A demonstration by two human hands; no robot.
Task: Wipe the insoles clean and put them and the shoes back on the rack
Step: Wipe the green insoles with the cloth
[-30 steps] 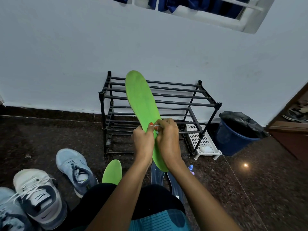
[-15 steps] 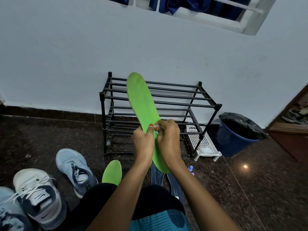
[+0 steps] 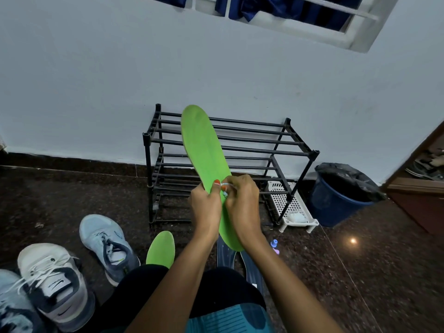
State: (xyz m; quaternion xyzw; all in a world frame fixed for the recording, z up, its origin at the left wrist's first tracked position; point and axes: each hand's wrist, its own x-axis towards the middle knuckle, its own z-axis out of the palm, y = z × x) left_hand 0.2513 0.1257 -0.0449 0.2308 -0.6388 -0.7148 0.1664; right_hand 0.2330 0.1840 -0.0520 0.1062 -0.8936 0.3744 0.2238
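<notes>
A dark speckled floor [image 3: 72, 200] is meeting a white wall [image 3: 96, 80], with a window [image 3: 312, 18] sitting high up. A black rack [image 3: 252, 150] is standing against the wall, its bars bare. A white basket [image 3: 288, 207] is lying just beside its right leg, and a blue bin [image 3: 336, 207] is standing further right. Three shoes are sitting on the floor at the left: a blue shoe [image 3: 105, 243], a white shoe [image 3: 55, 284] and an edge shoe [image 3: 12, 308].

The green insole [image 3: 204, 150] is being held up in front of the rack, tilting, long and smooth. The left hand [image 3: 206, 207] is gripping it, thumb on its face. The right hand [image 3: 242, 203], fingers curled, is pinching a small white wad [image 3: 225, 186] against it. A second insole [image 3: 161, 248] and dark insoles [image 3: 249, 263] are lying on the floor below
</notes>
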